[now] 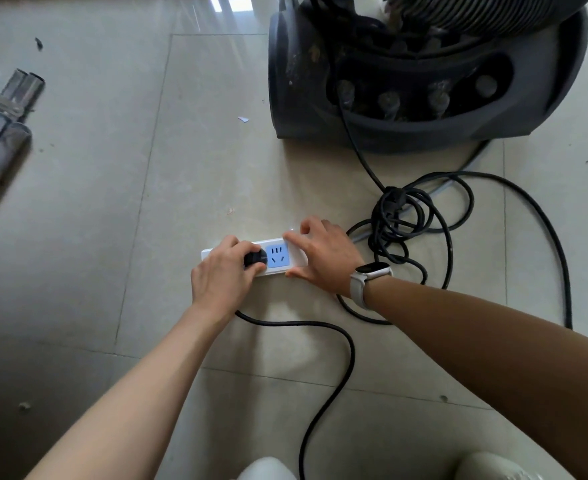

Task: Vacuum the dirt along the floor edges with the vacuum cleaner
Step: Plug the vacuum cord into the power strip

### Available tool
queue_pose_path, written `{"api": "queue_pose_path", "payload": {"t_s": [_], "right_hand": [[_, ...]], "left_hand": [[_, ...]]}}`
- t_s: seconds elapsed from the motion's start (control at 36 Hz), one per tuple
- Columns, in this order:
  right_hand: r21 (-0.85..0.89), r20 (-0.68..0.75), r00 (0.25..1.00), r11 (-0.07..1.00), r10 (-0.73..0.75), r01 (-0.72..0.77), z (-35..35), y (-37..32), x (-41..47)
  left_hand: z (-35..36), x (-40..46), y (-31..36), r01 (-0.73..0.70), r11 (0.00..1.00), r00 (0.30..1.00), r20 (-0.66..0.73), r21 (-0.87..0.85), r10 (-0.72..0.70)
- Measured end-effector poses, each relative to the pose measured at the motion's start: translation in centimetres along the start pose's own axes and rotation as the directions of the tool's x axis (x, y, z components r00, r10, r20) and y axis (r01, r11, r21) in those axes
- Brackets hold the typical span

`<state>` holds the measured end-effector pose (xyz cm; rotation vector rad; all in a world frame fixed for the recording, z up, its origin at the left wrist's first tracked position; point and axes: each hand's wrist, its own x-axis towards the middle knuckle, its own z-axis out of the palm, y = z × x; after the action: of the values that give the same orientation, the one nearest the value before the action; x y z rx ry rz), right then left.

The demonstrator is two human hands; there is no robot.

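— Nearest?
— A black cord (323,386) loops toward the knees. The left hand (221,275) pinches its plug (255,259) at a white power strip (294,256); the right hand (323,256), fingers spread, steadies it.
— The vacuum cleaner (424,74)?
— Far right; likely heavy, best moved by its stiff ribbed hose (486,12).

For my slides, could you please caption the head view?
Left hand grips black plug at power strip steadied by right hand.

Glossy beige floor tiles (77,237) carry scattered scraps: a dark bit (38,43) far left, a pale blue chip (243,119) mid-floor, a grey crumb (24,406) nearer. Metal legs (5,109) stand at the left edge.
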<state>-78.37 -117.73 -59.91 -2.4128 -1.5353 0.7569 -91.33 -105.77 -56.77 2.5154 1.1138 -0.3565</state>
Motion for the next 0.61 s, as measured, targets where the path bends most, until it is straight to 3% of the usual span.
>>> {"api": "queue_pose_path", "payload": {"t_s": [0.19, 0.36, 0.61], "right_hand": [[-0.096, 0.045, 0.998, 0.995, 0.036, -0.031, -1.0, -0.8, -1.0], [-0.046, 0.013, 0.999, 0.998, 0.039, -0.038, -4.3, -0.4, -4.0], [0.045, -0.046, 0.955, 0.956, 0.291, -0.289, -16.3, -1.3, -14.2]], "left_hand": [[-0.4, -0.2, 0.7, -0.041, 0.992, 0.999, 0.031, 0.116, 0.037], [-2.2, -0.8, 2.5, -0.054, 0.975, 0.997, 0.072, 0.215, 0.040], [-12.5, -7.6, 10.8, -0.041, 0.987, 0.990, 0.138, 0.156, 0.020]]}}
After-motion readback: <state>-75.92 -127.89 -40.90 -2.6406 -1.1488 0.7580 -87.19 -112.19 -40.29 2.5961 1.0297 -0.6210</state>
